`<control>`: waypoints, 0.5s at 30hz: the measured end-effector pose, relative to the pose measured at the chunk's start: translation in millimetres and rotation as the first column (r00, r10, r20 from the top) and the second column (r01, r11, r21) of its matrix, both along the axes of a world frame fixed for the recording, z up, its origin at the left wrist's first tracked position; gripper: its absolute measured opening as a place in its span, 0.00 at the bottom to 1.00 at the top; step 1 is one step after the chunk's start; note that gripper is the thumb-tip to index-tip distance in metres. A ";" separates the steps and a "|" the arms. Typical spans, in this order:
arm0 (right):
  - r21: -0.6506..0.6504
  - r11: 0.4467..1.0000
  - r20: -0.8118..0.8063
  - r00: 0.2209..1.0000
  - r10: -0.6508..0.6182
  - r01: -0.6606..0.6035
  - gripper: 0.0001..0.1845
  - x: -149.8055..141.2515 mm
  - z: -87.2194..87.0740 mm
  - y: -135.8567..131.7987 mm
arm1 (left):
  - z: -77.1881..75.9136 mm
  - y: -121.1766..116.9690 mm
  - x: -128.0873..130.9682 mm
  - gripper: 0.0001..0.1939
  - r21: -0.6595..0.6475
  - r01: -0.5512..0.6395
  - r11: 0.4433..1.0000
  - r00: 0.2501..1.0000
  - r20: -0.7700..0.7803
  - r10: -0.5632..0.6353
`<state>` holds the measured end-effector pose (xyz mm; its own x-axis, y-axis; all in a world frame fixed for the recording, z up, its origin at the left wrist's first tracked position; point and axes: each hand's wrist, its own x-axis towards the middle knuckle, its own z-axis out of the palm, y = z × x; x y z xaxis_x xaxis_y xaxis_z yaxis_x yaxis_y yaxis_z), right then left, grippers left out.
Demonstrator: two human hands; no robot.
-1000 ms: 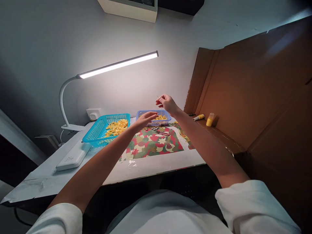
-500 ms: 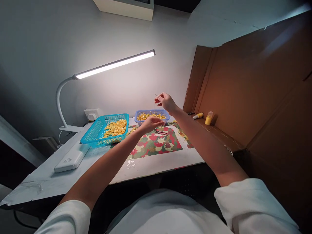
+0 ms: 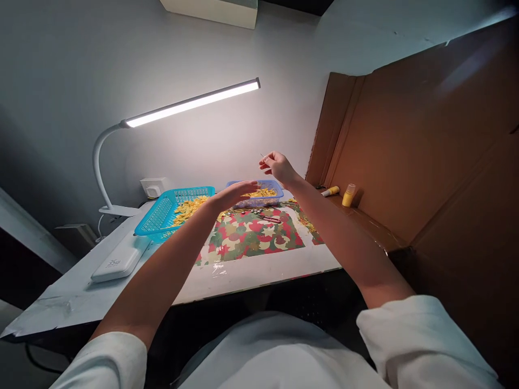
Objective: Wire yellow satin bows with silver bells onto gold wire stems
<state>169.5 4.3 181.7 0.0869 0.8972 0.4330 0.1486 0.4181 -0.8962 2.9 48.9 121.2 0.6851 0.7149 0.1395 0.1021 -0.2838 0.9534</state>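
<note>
My right hand (image 3: 279,166) is raised above the table, its fingers pinched on a thin needle (image 3: 263,156) that points up and left. My left hand (image 3: 235,193) hovers lower, fingers stretched out flat, in front of a small purple basket (image 3: 272,200) filled with yellow pieces. Whether a thread runs between the hands is too fine to see. A camouflage-pattern cloth (image 3: 253,235) in red and green lies under both hands. A turquoise basket (image 3: 160,219) with more yellow pieces stands to the left.
A white desk lamp (image 3: 190,102) arches over the table. A white flat device (image 3: 117,262) lies at the left, a wall socket (image 3: 153,188) behind it. Small dark tools (image 3: 270,218) lie on the cloth. Brown cardboard (image 3: 405,151) walls the right side, with a yellow bottle (image 3: 348,195) on its ledge.
My left hand dipped down to the cloth with fingers curled, then rose again and spread flat. My right hand stayed raised with the needle.
</note>
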 end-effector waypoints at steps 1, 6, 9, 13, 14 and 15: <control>0.003 1.000 0.005 1.000 -0.002 0.002 0.12 -0.5 -0.4 0.6 | -0.4 -0.8 4.7 0.25 -0.011 0.002 1.000 0.999 0.037 -0.002; 0.012 1.000 0.059 0.998 -0.026 0.025 0.11 1.8 0.0 2.8 | -27.0 -13.9 33.3 0.19 -0.076 0.068 0.995 0.993 0.099 -0.060; 0.011 0.999 0.118 0.992 -0.051 0.051 0.11 12.9 -3.8 4.0 | -49.9 -22.9 27.8 0.17 -0.110 0.076 0.991 0.995 0.078 -0.067; -0.033 0.997 0.267 0.962 -0.057 0.069 0.11 40.2 -35.9 -1.8 | -72.2 -33.0 -13.7 0.17 -0.157 0.065 0.985 0.998 0.003 -0.065; -0.061 0.997 0.326 0.945 -0.033 0.056 0.10 47.7 -49.7 -6.0 | -76.0 -35.5 -27.7 0.16 -0.164 0.052 0.985 0.998 -0.019 -0.056; -0.094 0.995 0.391 0.920 0.003 0.037 0.08 54.6 -64.8 -11.4 | -79.5 -38.0 -42.0 0.16 -0.168 0.039 0.985 0.998 -0.043 -0.047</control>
